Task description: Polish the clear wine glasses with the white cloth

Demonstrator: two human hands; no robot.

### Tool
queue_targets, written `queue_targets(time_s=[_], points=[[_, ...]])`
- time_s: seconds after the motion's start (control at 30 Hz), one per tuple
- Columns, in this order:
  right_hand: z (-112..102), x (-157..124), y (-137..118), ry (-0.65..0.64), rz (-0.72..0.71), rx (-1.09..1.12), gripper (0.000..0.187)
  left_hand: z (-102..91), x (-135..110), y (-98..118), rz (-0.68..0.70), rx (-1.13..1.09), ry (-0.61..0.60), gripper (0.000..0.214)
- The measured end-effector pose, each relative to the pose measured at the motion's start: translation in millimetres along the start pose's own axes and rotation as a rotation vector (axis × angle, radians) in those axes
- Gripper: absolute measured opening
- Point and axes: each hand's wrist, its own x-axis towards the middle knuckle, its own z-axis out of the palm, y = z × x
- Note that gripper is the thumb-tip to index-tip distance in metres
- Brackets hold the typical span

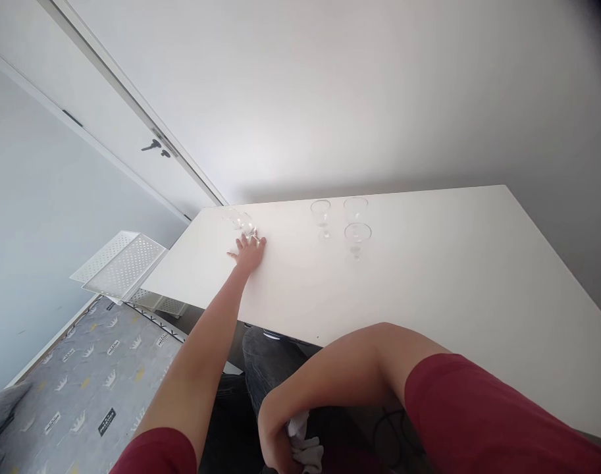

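My left hand [251, 253] is stretched out over the white table, its fingers spread. The fingertips are at the near end of clear stemmed glassware [247, 226], which looks tilted or lying down; I cannot tell whether they touch it. How many glasses are there is hard to make out. My right hand [275, 438] is low by my lap, its fingers closed around a crumpled white cloth [307, 447]. Farther right on the table stand three clear stemmed glasses: one glass [320, 212] alone, a second glass [355, 209] at the back, and a third glass [358, 233] before it.
The white table [428, 276] runs along a pale wall. White perforated racks [127, 266] are at its left end, beside a bed with a grey patterned cover [97, 368]. A door with a dark handle [152, 145] is at the upper left. Dark cables [389, 428] lie below the table.
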Motion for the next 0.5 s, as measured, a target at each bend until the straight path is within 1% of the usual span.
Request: queue_targets(time_s=[0.1, 0.2, 0.27, 0.33, 0.4, 0.5], points=[[-2, -4, -9, -0.064, 0.049, -0.03, 0.048, 1.9, 16, 8, -0.078, 0.0, 0.023, 0.075], [-3, -8, -15, -0.058, 0.057, -0.029, 0.049, 4.7, 26, 10, -0.195, -0.01, 0.067, 0.077], [-3, -10, -18, -0.053, 0.055, -0.029, 0.049, 6.8, 30, 11, -0.307, -0.029, 0.092, 0.079], [-4, -12, -20, -0.049, 0.045, -0.031, 0.049, 8.2, 30, 12, -0.389, -0.046, 0.098, 0.08], [-6, -14, -23, -0.047, 0.033, -0.037, 0.049, 8.4, 30, 12, -0.399, -0.046, 0.095, 0.081], [-9, -20, -27, -0.046, 0.013, -0.04, 0.047, 7.3, 28, 11, -0.346, -0.031, 0.093, 0.082]])
